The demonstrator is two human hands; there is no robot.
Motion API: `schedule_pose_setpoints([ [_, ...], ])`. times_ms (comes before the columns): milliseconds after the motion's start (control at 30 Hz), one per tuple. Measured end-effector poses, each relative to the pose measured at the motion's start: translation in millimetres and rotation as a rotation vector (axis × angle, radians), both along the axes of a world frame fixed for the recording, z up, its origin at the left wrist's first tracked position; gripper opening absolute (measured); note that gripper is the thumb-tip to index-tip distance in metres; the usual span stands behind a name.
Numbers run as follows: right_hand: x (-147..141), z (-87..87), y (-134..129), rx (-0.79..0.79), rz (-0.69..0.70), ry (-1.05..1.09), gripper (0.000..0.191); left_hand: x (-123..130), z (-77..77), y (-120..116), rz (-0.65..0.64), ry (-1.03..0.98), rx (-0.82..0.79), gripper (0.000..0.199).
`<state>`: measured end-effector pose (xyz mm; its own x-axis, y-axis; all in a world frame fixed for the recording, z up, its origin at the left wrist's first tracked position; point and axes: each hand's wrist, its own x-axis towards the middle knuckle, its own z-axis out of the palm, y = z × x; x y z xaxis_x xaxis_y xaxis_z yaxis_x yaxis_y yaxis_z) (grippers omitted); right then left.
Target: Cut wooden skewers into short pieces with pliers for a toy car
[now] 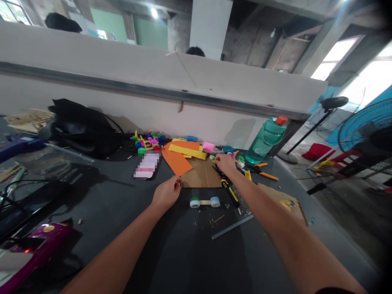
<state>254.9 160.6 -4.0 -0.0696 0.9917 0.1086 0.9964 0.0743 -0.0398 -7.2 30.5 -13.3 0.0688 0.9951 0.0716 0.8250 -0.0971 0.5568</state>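
Note:
My left hand (167,192) is curled closed at the left edge of a brown cardboard sheet (200,175); whatever its fingertips pinch is too small to make out. My right hand (226,164) reaches over the sheet's right side, fingers drawn together among small bottle caps (212,157), and what they grip is hidden. Just below it lies a black and yellow utility knife (229,192). Orange paper (179,162) and yellow strips (186,150) overlap the back of the cardboard. In front, two bottle caps (194,202) are joined by a flat wooden stick (205,202).
A phone (147,165) and colourful cap models (148,141) sit at the back left, beside a black bag (82,128). At right stand a green bottle (266,139) and orange-handled pliers (268,175). A ruler-like strip (232,227) lies in front. A magenta device (45,249) is near left.

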Motion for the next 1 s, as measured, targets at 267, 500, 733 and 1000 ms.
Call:
schedule_pose_setpoints([
  [267, 2, -0.4, 2, 0.054, 0.090, 0.114, 0.031, 0, 0.9, 0, -0.007, 0.011, -0.002, 0.024],
  [500, 25, 7.7, 8, 0.075, -0.037, 0.157, 0.026, -1, -0.3, 0, -0.022, -0.008, 0.014, 0.020],
  [733, 61, 21.8, 11, 0.046, -0.003, 0.183, 0.023, 0, -2.2, 1, -0.031, 0.060, 0.008, 0.024],
  [1000, 81, 36.2, -6, 0.142, 0.000, 0.202, 0.027, 1, -1.6, 0, -0.064, 0.124, 0.212, 0.024],
])
